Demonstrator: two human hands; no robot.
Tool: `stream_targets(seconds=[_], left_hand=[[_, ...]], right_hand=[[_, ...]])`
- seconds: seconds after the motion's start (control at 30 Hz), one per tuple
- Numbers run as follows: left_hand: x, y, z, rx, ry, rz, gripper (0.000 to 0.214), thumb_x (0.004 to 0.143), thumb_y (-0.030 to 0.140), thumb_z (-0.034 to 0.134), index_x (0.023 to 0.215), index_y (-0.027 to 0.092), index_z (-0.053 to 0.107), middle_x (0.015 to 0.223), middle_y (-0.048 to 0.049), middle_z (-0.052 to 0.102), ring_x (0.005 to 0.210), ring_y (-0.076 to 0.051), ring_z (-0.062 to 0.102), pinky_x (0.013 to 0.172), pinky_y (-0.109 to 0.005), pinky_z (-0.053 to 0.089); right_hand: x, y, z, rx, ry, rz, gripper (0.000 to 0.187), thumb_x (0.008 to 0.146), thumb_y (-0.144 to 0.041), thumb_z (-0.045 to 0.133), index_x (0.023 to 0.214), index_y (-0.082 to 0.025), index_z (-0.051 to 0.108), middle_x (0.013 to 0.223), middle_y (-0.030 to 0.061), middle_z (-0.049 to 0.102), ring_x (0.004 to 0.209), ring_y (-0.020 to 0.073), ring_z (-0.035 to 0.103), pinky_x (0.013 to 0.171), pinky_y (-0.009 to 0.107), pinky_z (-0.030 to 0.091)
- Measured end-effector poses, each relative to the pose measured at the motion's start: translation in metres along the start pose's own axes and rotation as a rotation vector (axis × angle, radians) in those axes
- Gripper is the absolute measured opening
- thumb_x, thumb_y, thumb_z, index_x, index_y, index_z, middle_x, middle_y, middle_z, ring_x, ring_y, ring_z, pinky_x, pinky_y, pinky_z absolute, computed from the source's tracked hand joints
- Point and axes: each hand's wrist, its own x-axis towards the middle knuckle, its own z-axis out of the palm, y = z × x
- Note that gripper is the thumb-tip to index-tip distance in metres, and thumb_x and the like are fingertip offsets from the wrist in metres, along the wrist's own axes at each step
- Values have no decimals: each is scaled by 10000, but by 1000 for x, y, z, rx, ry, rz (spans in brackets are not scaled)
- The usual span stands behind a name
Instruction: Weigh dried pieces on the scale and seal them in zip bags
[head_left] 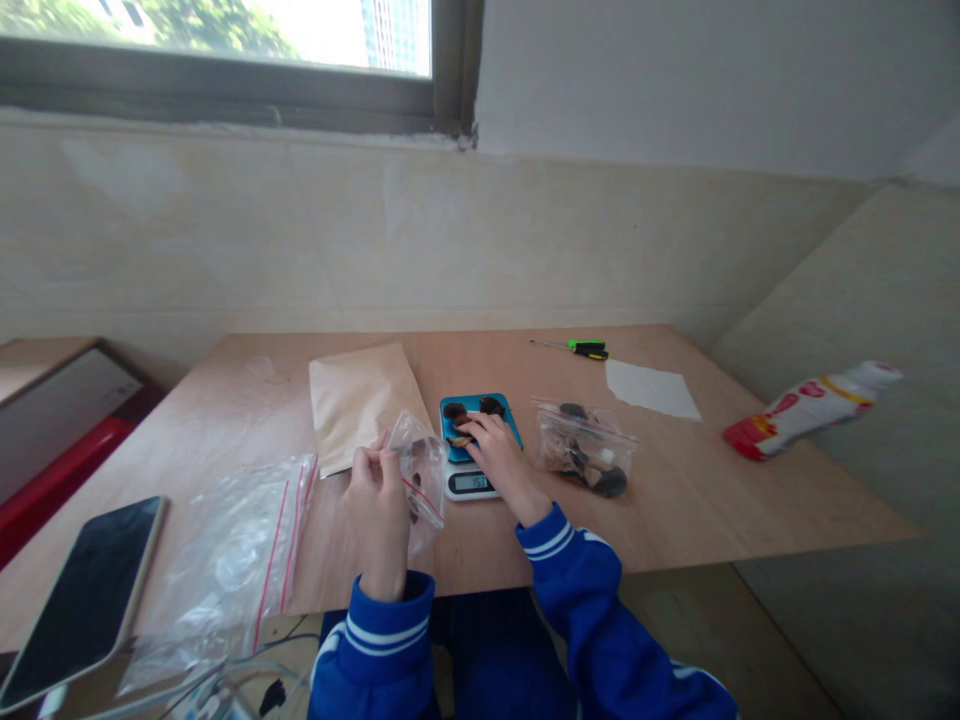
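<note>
My left hand [380, 490] pinches the edge of a small clear zip bag [424, 475] with a red seal line; a few small dark bits show inside it. Just right of the bag sits a digital kitchen scale [459, 491] with a blue top and a lit display. Dark brown dried pieces, like dried mushrooms [492, 406], lie on its platform. My right hand [495, 450] reaches over the platform with its fingertips closed on one of these brown pieces. Its fingers partly hide the pieces under them.
A filled zip bag [585, 450] of dark pieces lies right of the scale. Behind my left hand is a brown paper bag [367, 395]. Flat zip bags [232, 550] and a tablet [86, 590] are at left. A screwdriver [577, 346], white paper [652, 388] and bottle [810, 408] are at right.
</note>
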Motion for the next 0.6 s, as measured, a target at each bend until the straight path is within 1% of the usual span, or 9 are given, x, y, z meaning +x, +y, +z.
stream_targets(seconds=[0.1,0.17,0.2,0.3,0.37,0.43,0.5,0.53,0.6], left_hand=[[0,-2,1,-15,-14,-11,191,841,331,444,674,237,453,645,16,581,621,-177,535,596,-278,344],[0,-4,1,-9,-11,-29,185,839,324,447,675,236,449,626,22,565,593,-172,518,583,-275,332],[0,-4,1,-6,-8,-38,183,839,319,447,676,236,447,611,26,553,574,-169,506,573,-274,323],[0,-3,1,11,-8,-53,179,844,316,446,683,236,445,566,37,514,541,-166,488,555,-270,300],[-2,0,2,31,-14,-52,179,850,314,444,689,234,450,556,37,503,540,-166,488,552,-269,287],[-4,2,3,41,-16,-54,175,852,308,442,694,233,453,561,35,504,537,-165,483,549,-269,278],[-5,4,4,31,-18,-61,173,855,313,441,701,235,452,564,34,507,535,-166,484,550,-270,282],[-6,4,5,21,-19,-62,176,858,324,439,706,236,451,570,33,511,540,-168,489,553,-270,288],[-7,3,5,6,-18,-56,189,862,351,437,710,237,446,590,26,523,559,-175,502,558,-273,301]], right_hand=[[-2,3,-2,104,40,22,244,860,-79,519,1016,-170,682,1127,120,655,1061,265,578,965,451,471],[-1,2,-6,219,99,92,222,837,-76,544,977,-166,691,1078,106,680,1030,248,605,947,424,482],[-1,0,-10,291,137,145,195,827,-92,565,956,-161,695,1045,101,693,988,238,626,911,405,501],[2,-13,-25,537,227,308,149,803,-207,640,929,-158,702,927,73,720,802,200,664,733,327,542],[3,-26,-37,636,233,335,176,793,-257,661,938,-166,701,882,54,721,726,177,658,659,290,535],[3,-42,-46,611,225,256,159,795,-203,646,944,-178,697,920,52,712,764,172,652,693,288,535],[2,-58,-52,500,194,114,204,797,-98,596,950,-189,694,984,61,693,884,189,637,801,319,527],[1,-64,-54,449,154,36,253,796,-54,567,965,-193,693,1015,67,683,953,200,621,861,342,512],[-1,-76,-56,409,34,-103,332,801,-6,524,1018,-197,687,1063,73,671,1050,211,591,946,376,477]])
